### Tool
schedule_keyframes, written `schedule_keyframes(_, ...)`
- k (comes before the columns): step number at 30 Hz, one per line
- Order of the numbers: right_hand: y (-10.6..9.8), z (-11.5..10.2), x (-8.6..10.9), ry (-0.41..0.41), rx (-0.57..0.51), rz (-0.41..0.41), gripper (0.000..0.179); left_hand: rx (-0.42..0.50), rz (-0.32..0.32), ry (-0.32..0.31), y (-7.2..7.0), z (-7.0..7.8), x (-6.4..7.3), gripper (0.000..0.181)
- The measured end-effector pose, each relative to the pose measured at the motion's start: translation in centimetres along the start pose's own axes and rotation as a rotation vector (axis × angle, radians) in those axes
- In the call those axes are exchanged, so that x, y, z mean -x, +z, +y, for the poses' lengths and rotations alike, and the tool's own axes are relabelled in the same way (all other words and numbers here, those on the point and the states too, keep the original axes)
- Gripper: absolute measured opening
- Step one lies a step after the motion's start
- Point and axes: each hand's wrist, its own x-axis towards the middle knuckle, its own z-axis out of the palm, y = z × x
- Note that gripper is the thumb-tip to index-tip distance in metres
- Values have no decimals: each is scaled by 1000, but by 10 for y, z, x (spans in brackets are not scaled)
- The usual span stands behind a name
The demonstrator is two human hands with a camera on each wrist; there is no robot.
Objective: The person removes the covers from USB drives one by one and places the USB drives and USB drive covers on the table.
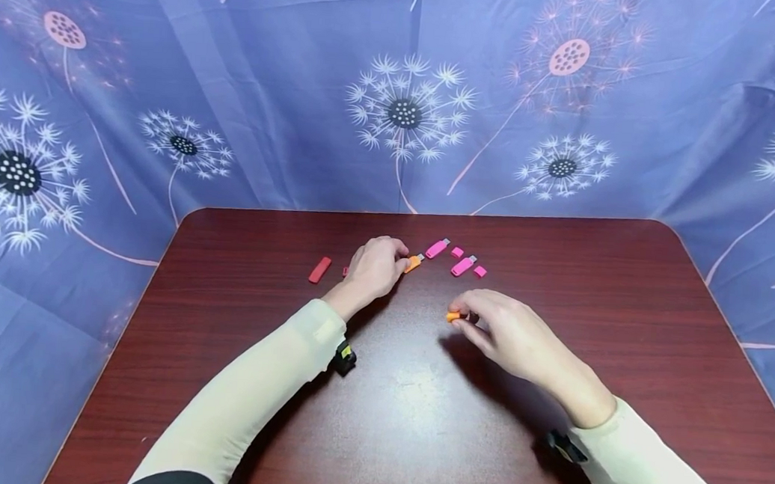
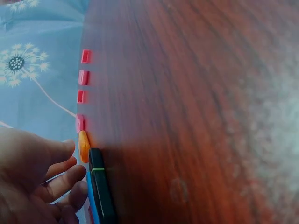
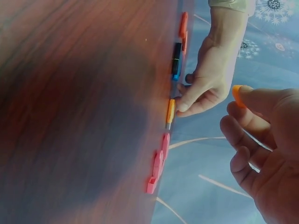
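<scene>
An orange USB stick [image 1: 414,263] lies on the table with its metal plug bared. My left hand [image 1: 377,265] is at its near end, fingers loosely bent; the left wrist view shows the thumb tip beside the orange stick [image 2: 84,147], not wrapped round it. Between thumb and fingertips, my right hand [image 1: 512,333] pinches a small orange cap [image 1: 453,316] above the table; the right wrist view shows the same cap [image 3: 238,95] at the thumb tip. A black stick [image 2: 103,186] and a blue one [image 2: 92,193] lie near the left fingers, hidden by that hand in the head view.
Two pink USB sticks, one farther back [image 1: 437,248] and one nearer [image 1: 464,265], lie uncapped with pink caps [image 1: 457,252] to their right. A red stick [image 1: 320,269] lies on the left, a small red piece [image 1: 346,271] beside it. Patterned cloth [image 1: 288,115] hangs behind the table.
</scene>
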Motion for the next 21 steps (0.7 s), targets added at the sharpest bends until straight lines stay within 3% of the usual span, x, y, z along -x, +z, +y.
schedule_keyframes(9,1,3,-16,9,-13,-10,16,28,73,62,-16,-4,17,26)
schedule_keyframes(21,11,26,-50,98,-37,-52,9,98,152,139,-36,-12,56,27)
